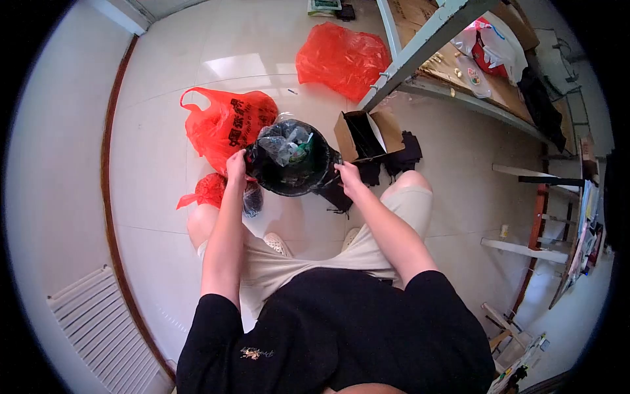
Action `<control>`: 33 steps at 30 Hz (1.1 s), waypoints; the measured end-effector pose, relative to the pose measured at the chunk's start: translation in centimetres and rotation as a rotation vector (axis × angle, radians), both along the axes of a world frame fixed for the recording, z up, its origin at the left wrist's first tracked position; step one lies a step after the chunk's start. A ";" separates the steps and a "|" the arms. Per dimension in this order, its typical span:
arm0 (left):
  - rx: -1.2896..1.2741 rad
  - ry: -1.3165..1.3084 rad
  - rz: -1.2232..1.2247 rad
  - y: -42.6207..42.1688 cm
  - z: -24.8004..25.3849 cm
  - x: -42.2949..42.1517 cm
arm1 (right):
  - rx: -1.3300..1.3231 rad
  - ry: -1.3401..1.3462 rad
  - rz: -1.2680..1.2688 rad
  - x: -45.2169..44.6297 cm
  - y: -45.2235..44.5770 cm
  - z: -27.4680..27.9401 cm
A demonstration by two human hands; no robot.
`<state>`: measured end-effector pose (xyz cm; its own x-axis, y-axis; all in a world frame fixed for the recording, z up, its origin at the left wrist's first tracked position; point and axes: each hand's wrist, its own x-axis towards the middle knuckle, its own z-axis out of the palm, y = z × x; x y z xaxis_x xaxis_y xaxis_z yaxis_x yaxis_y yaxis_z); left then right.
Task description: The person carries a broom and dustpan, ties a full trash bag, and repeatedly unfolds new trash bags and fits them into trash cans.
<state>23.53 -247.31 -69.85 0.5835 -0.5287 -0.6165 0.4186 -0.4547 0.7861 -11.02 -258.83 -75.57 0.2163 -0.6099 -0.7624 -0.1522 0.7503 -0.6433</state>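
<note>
In front of my knees is a round black trash bin [323, 159] lined with a black garbage bag [254, 169]. Crumpled clear plastic [281, 146] and something green lie inside it. My left hand [237, 167] is closed on the bag's edge at the bin's left side. On the right side, the fingers of my right hand [348, 176] pinch the bag's edge, pulled outward from the rim. Just beyond my left hand stands a red plastic bag [226, 125] with black lettering. A smaller knotted red bag [210, 190] sits by my left knee.
An open cardboard box [387, 131] and dark cloth [408, 151] lie right of the bin. Another red bag [341, 58] rests farther back, beside a metal-framed bunk [420, 59]. A wall with a white vent [98, 328] runs along the left.
</note>
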 end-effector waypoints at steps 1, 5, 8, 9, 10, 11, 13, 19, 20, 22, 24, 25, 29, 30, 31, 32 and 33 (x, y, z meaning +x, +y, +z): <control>-0.075 -0.056 0.005 -0.2 0.9 -0.4 | -0.055 -0.025 -0.033 0.0 -0.1 0.5; -0.242 -0.373 -0.097 -0.2 5.1 -2.1 | -0.286 -0.074 -0.088 1.5 0.4 8.2; -0.285 -0.465 -0.122 0.3 8.1 -3.1 | -0.390 -0.132 -0.049 2.2 0.4 9.7; -0.318 -0.420 -0.105 0.5 8.2 -3.2 | -0.397 -0.156 -0.063 2.4 0.4 11.1; -0.354 -0.374 -0.088 0.4 9.7 -3.7 | -0.407 -0.180 -0.078 2.4 0.3 11.8; -0.332 -0.186 0.011 0.4 11.1 -4.4 | -0.438 -0.217 -0.054 2.5 -0.1 12.5; -0.453 -0.073 0.012 0.4 12.1 -4.4 | -0.371 -0.323 -0.044 2.8 -0.5 13.9; -0.589 -0.025 -0.079 0.3 19.8 -6.1 | -0.223 -0.579 -0.017 4.9 -0.3 24.2; -0.573 0.016 -0.070 0.7 21.3 -6.3 | -0.219 -0.581 0.011 5.1 0.1 26.3; -0.549 0.090 -0.063 2.1 24.7 -7.1 | -0.211 -0.584 0.070 5.3 1.5 30.7; -0.540 0.142 -0.083 4.0 29.7 -9.0 | -0.248 -0.544 0.188 5.6 3.7 34.4; -0.545 0.160 -0.100 5.2 32.4 -10.3 | -0.362 -0.475 0.291 5.7 5.0 36.8; -0.608 0.267 -0.033 10.1 41.8 -12.7 | -0.332 -0.512 0.358 6.7 10.3 47.6; -0.605 0.291 -0.002 11.9 44.8 -13.4 | -0.247 -0.555 0.342 6.8 11.7 51.0; -0.618 0.279 0.037 13.3 47.4 -13.9 | -0.284 -0.543 0.382 6.9 13.0 53.5; -0.589 0.280 0.086 14.6 50.2 -14.5 | -0.234 -0.576 0.376 6.9 14.3 56.6; -0.558 0.280 0.138 15.9 53.7 -15.2 | -0.292 -0.511 0.422 7.0 15.5 59.3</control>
<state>8.37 -231.37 -16.19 0.5257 -0.7455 -0.4097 0.6683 0.0640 0.7411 -4.03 -243.29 -16.30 0.7641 -0.5589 -0.3222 -0.0181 0.4806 -0.8768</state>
